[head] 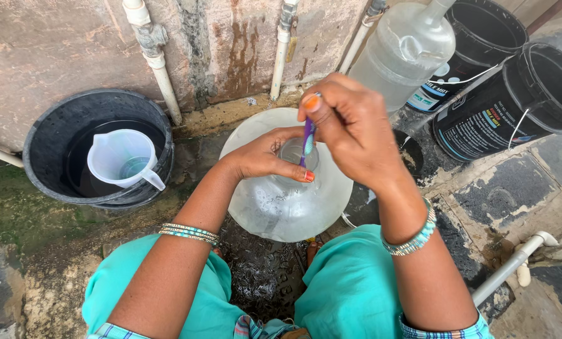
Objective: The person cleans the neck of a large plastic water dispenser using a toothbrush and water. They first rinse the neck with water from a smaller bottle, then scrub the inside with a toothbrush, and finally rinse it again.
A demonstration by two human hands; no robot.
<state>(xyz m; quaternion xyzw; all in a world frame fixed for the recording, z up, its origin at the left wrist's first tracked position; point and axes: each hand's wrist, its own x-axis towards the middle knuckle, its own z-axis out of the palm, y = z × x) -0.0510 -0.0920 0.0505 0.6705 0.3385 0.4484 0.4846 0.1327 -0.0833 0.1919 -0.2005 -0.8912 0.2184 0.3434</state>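
A large clear plastic water jug (281,201) stands upright on the wet ground between my knees, seen from above. My left hand (265,157) wraps around its open neck. My right hand (347,122) is closed on a purple toothbrush (308,141), held nearly upright with its lower end going down into the jug's mouth. Both wrists carry bangles.
A black tub (45,166) of water with a white plastic mug (121,158) floating in it sits at the left. A second clear jug (406,47) leans against the stained wall, with two black buckets (501,107) at the right. White pipes (158,63) run down the wall.
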